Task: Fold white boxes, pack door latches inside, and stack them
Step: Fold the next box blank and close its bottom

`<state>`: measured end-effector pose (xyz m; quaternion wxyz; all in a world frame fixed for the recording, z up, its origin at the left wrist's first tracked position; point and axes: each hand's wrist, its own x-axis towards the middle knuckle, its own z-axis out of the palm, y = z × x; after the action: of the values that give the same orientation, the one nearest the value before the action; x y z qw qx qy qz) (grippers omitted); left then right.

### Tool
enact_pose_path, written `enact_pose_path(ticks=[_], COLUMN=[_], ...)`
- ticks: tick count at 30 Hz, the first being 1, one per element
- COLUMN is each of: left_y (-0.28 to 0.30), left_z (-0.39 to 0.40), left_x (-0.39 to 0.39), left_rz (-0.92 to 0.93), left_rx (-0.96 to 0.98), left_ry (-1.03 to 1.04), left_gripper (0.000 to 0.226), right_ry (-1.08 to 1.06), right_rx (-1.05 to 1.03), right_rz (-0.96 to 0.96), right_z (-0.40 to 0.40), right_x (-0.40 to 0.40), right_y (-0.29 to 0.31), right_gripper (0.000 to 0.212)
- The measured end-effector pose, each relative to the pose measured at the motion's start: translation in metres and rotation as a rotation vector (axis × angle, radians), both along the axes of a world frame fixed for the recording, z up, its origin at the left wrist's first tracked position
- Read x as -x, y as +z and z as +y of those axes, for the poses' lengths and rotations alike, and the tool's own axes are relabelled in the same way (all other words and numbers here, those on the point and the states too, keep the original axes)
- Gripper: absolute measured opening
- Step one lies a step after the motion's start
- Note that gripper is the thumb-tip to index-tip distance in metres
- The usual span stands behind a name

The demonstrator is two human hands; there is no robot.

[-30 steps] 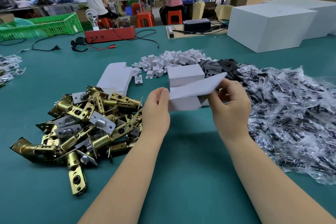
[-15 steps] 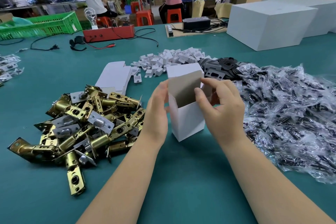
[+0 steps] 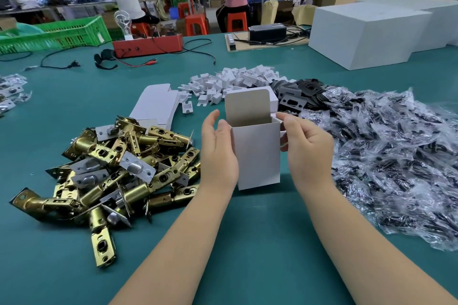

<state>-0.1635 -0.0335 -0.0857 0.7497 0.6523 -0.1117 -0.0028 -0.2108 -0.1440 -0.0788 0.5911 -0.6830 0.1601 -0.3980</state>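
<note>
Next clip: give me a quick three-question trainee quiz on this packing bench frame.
1. True or false: the white box stands upright with its top flap raised.
2. The pile of brass door latches lies on which side of the box? A) the person's left B) the person's right C) behind it
3. Fill in: the left hand and right hand are on opposite ____ of the box.

Key: 1 true; 2 A; 3 sides
</note>
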Motion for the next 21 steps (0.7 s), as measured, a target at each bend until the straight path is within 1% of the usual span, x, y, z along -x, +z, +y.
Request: enact_pose_path(ticks=[2, 4, 5, 6, 8, 9, 10, 12, 14, 15, 17, 19, 21], left_y=[-0.002, -0.002, -0.002, -0.002, -0.001, -0.001, -0.002, -0.004, -0.004, -0.004, -0.006, -0.007, -0.007], left_z=[0.000, -0.002, -0.002, -0.003, -0.004, -0.005, -0.006, -0.005, -0.003, -0.003, -0.003, -0.003, -0.003], left_x=[0.005, 0.010, 0.011, 0.011, 0.011, 0.011, 0.012, 0.012, 0.010, 0.009, 0.006, 0.005, 0.005], left_rz=[-0.052, -0.075, -0.072, -0.082, -0.125, -0.139, -0.156, -0.188, -0.176, -0.158, -0.145, -0.141, -0.131], left_rx=[-0.011, -0.037, -0.061, -0.065, -0.064, -0.066, -0.066, -0.055, -0.030, -0.012, -0.006, -0.030, -0.029], left_ry=[-0.026, -0.144, -0.187, -0.208, -0.202, -0.190, -0.193, -0.217, -0.244, -0.250, -0.249, -0.238, -0.248], left_gripper=[0.037, 0.062, 0.072, 0.070, 0.038, 0.027, 0.022, 0.020, 0.023, 0.025, 0.029, 0.032, 0.030], right_ry=[-0.022, -0.019, -0.012, -0.005, -0.018, -0.026, -0.025, 0.005, 0.028, 0.018, -0.047, -0.096, -0.110], right_rx=[0.048, 0.109, 0.108, 0.070, -0.042, -0.077, -0.090, -0.062, 0.023, 0.088, 0.264, 0.476, 0.652], right_rz=[0.000, 0.036, 0.053, 0.048, -0.006, -0.028, -0.038, -0.036, -0.040, -0.062, -0.143, -0.234, -0.289], right_z=[0.008, 0.011, 0.011, 0.011, 0.008, 0.006, 0.004, -0.001, -0.005, -0.006, -0.007, -0.007, -0.010], right_x=[0.001, 0.002, 0.002, 0.003, 0.004, 0.005, 0.006, 0.008, 0.010, 0.010, 0.012, 0.013, 0.014], right_y=[-0.006, -0.010, -0.011, -0.010, -0.006, -0.004, -0.001, 0.002, 0.005, 0.006, 0.006, 0.006, 0.004], right_gripper=[0.028, 0.033, 0.035, 0.033, 0.030, 0.030, 0.031, 0.033, 0.034, 0.029, 0.016, 0.009, 0.016])
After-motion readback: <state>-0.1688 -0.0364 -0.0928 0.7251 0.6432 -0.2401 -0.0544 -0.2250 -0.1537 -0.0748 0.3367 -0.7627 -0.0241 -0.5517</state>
